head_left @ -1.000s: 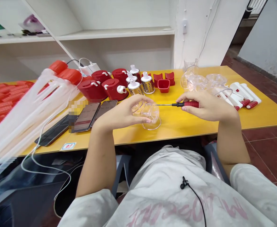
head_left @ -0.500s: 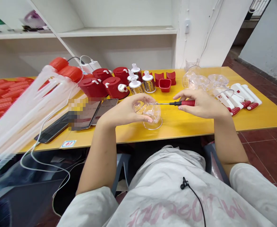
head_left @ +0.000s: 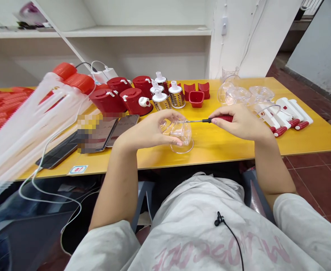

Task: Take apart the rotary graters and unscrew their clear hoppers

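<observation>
My left hand (head_left: 160, 130) grips a clear plastic part (head_left: 184, 132) with a round rim, tilted just above or against the table near its front edge; I cannot tell which. In my right hand (head_left: 234, 119) is a screwdriver (head_left: 206, 120) with a red and black handle. Its thin metal shaft runs level to the left, and the tip meets the upper edge of the clear part. My right fingers wrap round the handle and hide some of it.
Behind my hands stand red round bases (head_left: 135, 101), metal grater drums (head_left: 177, 96) and red trays (head_left: 196, 98). More clear parts (head_left: 239, 95) and white handles (head_left: 281, 111) lie to the right. Phones (head_left: 123, 130), a white cable (head_left: 45, 150) and bagged orange-red parts (head_left: 7, 109) are on the left.
My right hand has closed further over the screwdriver handle, its fingers now covering more of it. The left hand still holds the clear part in place. The whole view has shifted slightly.
</observation>
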A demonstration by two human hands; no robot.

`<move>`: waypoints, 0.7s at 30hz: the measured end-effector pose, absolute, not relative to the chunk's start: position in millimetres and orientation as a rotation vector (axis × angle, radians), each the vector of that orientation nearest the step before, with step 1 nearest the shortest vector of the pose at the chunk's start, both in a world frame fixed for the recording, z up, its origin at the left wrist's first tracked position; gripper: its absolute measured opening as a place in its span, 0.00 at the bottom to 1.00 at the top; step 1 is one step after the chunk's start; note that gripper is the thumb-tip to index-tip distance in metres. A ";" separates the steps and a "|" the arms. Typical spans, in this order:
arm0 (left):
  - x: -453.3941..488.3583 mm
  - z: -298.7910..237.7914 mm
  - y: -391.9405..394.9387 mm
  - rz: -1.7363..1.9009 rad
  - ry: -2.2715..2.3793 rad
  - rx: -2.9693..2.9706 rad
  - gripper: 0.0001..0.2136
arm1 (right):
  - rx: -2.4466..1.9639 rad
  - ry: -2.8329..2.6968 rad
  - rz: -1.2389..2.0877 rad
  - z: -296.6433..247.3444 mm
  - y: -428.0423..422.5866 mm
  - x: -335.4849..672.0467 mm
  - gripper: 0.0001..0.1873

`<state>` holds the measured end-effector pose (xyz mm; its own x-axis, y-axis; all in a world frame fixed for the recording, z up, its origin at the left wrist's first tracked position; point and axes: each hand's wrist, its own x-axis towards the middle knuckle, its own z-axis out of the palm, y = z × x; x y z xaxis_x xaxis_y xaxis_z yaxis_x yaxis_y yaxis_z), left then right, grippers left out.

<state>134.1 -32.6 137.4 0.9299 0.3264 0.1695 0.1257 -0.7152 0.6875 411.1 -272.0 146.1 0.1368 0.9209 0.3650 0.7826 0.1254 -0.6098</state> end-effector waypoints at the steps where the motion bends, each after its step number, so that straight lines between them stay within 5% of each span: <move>1: 134.3 138.0 -34.3 0.359 0.322 2.376 0.44 | -1.672 -1.667 0.226 145.2 -272.1 412.3 0.14; 15: 135.8 142.8 -42.3 0.327 0.304 2.444 0.40 | -1.721 -1.706 0.353 146.3 -270.6 415.1 0.15; 21: 135.6 141.6 -38.5 0.314 0.283 2.428 0.41 | -1.736 -1.675 0.449 146.9 -272.1 418.3 0.24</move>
<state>135.6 -38.5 141.6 0.9475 0.2814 0.1516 0.1216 -0.7560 0.6432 418.3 -272.1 146.9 0.1144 0.9723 0.2038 0.7397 0.0535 -0.6708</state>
